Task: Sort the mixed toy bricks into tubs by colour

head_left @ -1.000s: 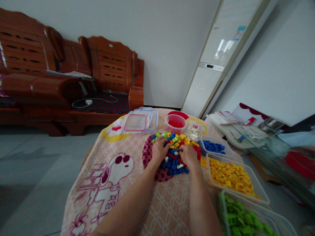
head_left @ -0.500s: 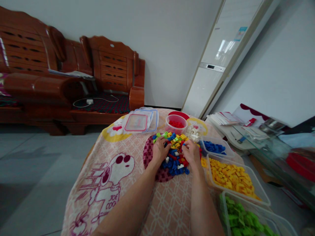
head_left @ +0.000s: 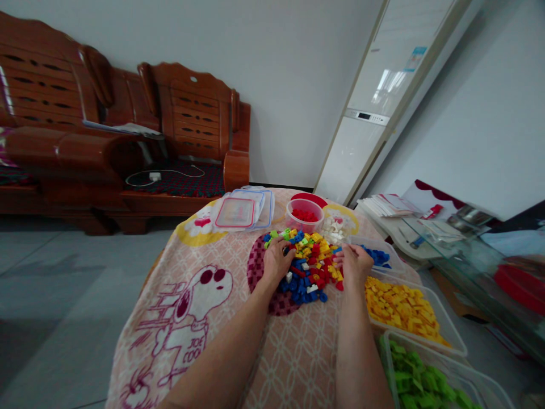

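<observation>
A mixed pile of toy building bricks in blue, red, yellow, green and white lies on a round maroon patch of the tablecloth. At the pile's left side, my left hand has its fingers curled together. Something small and dark shows by its fingertips, too small to make out. My right hand is pinched closed on a blue brick, at the right edge of the pile. Just beyond that hand is a clear box of blue bricks, partly hidden by it.
Clear boxes of yellow bricks and green bricks line the right side. Behind the pile stand a round tub of red bricks, loose white bricks and stacked lids. A glass table adjoins on the right.
My right hand has moved right, from over the pile toward the blue bricks' box, carrying the blue brick. My left hand has stayed almost still.
</observation>
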### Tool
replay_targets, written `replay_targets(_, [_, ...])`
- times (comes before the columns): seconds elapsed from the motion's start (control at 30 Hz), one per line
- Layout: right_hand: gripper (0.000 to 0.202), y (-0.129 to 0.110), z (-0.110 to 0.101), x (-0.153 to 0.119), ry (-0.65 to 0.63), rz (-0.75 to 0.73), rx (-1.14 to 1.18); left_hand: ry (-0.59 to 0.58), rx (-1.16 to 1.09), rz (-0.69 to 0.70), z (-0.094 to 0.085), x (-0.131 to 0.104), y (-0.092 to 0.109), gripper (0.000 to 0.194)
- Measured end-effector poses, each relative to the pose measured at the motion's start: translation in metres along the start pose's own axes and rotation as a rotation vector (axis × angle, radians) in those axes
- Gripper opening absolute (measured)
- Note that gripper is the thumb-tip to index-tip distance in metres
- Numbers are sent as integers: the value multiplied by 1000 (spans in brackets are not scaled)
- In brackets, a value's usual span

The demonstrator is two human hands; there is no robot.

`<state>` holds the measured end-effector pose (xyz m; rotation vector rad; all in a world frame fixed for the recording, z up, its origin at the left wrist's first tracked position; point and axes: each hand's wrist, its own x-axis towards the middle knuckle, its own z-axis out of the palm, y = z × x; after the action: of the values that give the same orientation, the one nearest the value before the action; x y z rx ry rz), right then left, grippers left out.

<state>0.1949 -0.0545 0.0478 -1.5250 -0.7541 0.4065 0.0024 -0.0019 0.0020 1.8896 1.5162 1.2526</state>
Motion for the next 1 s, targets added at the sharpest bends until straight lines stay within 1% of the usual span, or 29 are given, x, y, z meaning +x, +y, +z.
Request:
replay_targets(0.13, [31,4,-11,9,279,-39,176,-1,8,-2,0,0,0,20])
replay_targets(0.2, [35,5,-16,13,413,-79,213,-1,1,6,0,0,0,20])
replay_targets(0.27, [44,7,-20,16,486,-108,221,-2,-2,15,-1,0,1,20])
replay_targets(0.33, [51,9,-21,17,482,-119,205,-6,1,21,-1,0,1,20])
replay_targets(0.4, [50,10,-19,17,415,-109,177,-7,5,24,-2,1,2,20])
replay_targets(0.43, [48,10,-16,16,360,-94,158,-5,4,23,-3,1,3,20])
replay_targets(0.53, [42,7,-7,8,110,-24,46,2,0,17,-4,0,4,19])
replay_targets(0.6, [40,3,0,1,-68,-8,-72,-3,-4,9,-4,0,5,19])
replay_targets(0.7, [38,-2,10,-10,-273,-82,-263,-15,-6,-1,-4,0,5,19])
replay_targets(0.77, [35,-4,16,-16,-363,-172,-386,-16,-5,0,-3,0,5,19])
replay_targets(0.83, [32,-7,22,-21,-424,-249,-506,-12,-8,-2,-3,0,4,19])
replay_targets(1.0, [29,-12,32,-33,-533,-319,-758,1,-9,-10,-2,-1,3,19])
